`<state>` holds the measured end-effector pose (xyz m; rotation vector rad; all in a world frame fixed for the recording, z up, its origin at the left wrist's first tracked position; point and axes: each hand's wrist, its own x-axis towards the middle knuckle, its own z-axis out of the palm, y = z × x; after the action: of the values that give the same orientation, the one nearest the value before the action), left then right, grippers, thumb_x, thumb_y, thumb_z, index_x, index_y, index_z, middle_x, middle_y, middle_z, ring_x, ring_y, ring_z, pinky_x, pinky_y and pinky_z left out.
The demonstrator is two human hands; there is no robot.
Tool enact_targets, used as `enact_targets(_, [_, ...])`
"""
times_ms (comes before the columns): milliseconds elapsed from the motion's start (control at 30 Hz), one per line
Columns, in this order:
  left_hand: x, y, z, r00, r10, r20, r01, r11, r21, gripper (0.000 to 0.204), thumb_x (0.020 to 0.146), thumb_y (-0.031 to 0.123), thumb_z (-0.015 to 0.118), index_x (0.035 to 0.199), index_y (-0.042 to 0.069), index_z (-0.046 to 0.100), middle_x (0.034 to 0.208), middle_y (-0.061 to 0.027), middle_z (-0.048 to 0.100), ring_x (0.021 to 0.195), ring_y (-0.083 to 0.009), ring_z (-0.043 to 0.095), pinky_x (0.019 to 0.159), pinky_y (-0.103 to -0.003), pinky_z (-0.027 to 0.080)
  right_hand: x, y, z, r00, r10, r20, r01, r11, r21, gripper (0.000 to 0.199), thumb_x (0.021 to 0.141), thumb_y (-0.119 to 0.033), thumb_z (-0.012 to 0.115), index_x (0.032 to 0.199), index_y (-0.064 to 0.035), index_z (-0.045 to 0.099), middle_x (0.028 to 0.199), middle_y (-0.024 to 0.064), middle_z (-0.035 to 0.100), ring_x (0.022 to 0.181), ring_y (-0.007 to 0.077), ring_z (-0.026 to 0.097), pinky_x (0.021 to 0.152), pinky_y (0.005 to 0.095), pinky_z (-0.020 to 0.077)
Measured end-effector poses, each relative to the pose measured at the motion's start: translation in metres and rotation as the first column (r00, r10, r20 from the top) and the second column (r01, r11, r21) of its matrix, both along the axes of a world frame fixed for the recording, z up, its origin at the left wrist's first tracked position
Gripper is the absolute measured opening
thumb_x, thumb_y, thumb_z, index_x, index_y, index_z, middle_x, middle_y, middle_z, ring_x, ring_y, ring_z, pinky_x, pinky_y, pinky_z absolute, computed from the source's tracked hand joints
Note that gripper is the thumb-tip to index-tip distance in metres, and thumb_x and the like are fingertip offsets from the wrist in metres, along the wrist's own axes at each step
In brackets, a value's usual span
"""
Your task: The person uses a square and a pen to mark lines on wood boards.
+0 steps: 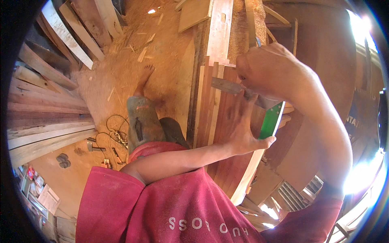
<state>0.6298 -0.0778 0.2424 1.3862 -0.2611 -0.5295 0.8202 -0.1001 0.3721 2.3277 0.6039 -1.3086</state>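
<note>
A try square with a green handle (270, 120) and a dull metal blade (225, 85) lies across several reddish wooden pieces (225, 121) set side by side. My left hand (242, 121) holds it, fingers stretched over the blade and thumb by the near end of the handle. Just above the blade, my right hand (272, 69) is closed with its knuckles up. A thin thing with a bluish end (258, 41) sticks out past its far side; its kind is hidden in the fist.
Beyond my hands lies a long pale timber with a slot (219, 32). Planks (44, 109) lean and lie stacked at the left. On the dusty floor are a coiled cord (117, 135), a hammer-like tool (95, 146) and wood offcuts (142, 54).
</note>
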Motion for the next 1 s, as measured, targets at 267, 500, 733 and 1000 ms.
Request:
enact_targets(267, [-0.014,-0.012,-0.009,0.998,0.034,-0.055,-0.038,0.997,-0.072,0.128,0.068,0.064,0.081,0.162,0.008,0.014,0.159,-0.0411,0.009,0.150,-0.0578,0.011,0.115,-0.069,0.019,-0.001,-0.014,0.082,0.998,0.057,0.032,-0.053,0.993,-0.108,0.019,0.089,-0.023,0.064,0.089,-0.0059,0.073,0.085,0.0148,0.071,0.083,0.0321,0.070,0.077,0.0432,0.0543])
enact_targets(500, [-0.006,-0.001,0.002,0.993,0.121,0.000,-0.121,0.993,0.012,0.114,0.069,0.063,0.081,0.154,0.005,0.031,0.154,-0.0339,0.027,0.146,-0.0505,0.025,0.112,-0.065,0.026,-0.050,-0.072,0.178,0.823,-0.198,0.533,0.226,0.974,0.013,0.031,0.096,-0.031,0.054,0.083,-0.0044,0.064,0.080,0.0091,0.061,0.076,0.0227,0.059,0.072,0.0356,0.0453])
enact_targets(733, [-0.006,0.005,0.038,0.990,-0.021,-0.140,0.003,0.992,-0.123,0.057,0.082,0.020,0.081,0.124,0.002,0.049,0.100,-0.0087,0.057,0.085,-0.0180,0.060,0.073,-0.034,0.052,-0.205,-0.114,0.210,0.341,-0.810,0.477,0.592,0.579,0.561,0.041,0.101,-0.036,0.048,0.078,-0.0029,0.056,0.078,0.0076,0.054,0.073,0.0162,0.051,0.071,0.0308,0.0395])
enact_targets(1000, [0.036,0.065,0.074,0.893,0.131,-0.430,-0.320,0.858,-0.402,0.044,0.088,-0.002,0.058,0.130,0.006,0.047,0.117,-0.0139,0.063,0.095,-0.0252,0.071,0.076,-0.039,0.062,-0.460,-0.134,0.153,-0.358,-0.930,0.085,0.098,0.053,0.994,0.035,0.105,-0.027,0.042,0.077,-0.0057,0.045,0.089,0.0120,0.055,0.088,0.0204,0.052,0.082,0.0360,0.0422])
